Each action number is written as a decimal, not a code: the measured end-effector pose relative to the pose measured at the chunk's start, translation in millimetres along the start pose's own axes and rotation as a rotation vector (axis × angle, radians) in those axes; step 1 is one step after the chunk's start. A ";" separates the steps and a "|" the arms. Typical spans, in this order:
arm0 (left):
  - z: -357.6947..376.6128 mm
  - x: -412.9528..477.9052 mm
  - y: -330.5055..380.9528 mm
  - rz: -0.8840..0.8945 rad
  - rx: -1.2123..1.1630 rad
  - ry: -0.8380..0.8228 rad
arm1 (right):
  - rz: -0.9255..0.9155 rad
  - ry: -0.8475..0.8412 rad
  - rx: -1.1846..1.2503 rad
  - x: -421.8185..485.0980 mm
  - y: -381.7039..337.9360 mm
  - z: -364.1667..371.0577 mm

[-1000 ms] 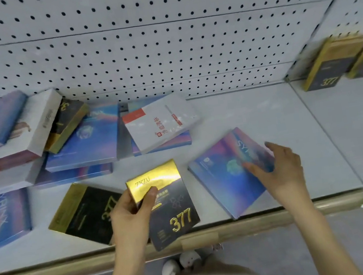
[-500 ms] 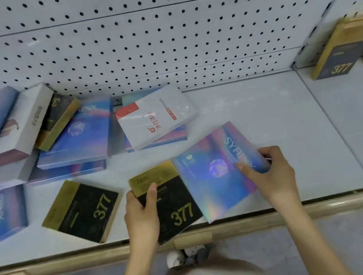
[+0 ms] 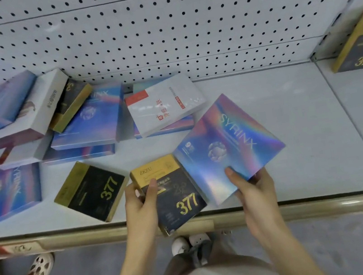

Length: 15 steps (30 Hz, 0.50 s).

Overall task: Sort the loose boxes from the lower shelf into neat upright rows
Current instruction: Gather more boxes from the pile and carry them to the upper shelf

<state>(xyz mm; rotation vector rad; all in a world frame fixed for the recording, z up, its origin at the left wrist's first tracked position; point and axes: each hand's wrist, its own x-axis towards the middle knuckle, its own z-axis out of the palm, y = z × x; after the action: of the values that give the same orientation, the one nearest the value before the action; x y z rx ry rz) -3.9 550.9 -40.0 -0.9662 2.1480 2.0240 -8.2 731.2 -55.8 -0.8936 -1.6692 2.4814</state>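
The left hand [image 3: 141,203] is pinching the black-and-gold 377 box [image 3: 176,200] by its left edge, the right hand [image 3: 255,187] is clamping the near corner of the holographic SYRINX box [image 3: 227,149], both at the front lip of the lower shelf [image 3: 292,120], and they're looking light, stiff and slick, so I'm judging each grip safest on the edges.

My left hand [image 3: 142,206] is gripping the black box [image 3: 182,206] at its 9 o'clock edge, thumb lying across the front. My right hand [image 3: 257,193] is pinching the blue box [image 3: 222,145] at its 5 o'clock corner, thumb on top. Both forearms [image 3: 132,268] are reaching toward 12 o'clock.
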 end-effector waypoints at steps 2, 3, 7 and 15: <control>-9.2 -8.6 -0.9 0.019 -0.006 0.004 | -0.010 -0.015 0.005 3.0 -10.8 -6.9; -14.0 -13.7 -0.6 0.023 -0.016 0.010 | -0.011 -0.030 0.025 4.1 -16.6 -11.8; -30.4 -36.7 3.1 0.010 -0.171 0.042 | -0.044 -0.072 0.053 1.6 -43.1 -29.2; -36.3 -88.1 2.6 0.080 -0.220 -0.036 | 0.003 -0.103 0.088 -67.1 -52.2 -77.0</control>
<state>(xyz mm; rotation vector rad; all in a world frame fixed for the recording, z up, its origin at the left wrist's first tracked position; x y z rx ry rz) 79.7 553.5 5.8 -0.8695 2.0092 2.3352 68.6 796.9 -1.6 -0.7731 -1.5726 2.6215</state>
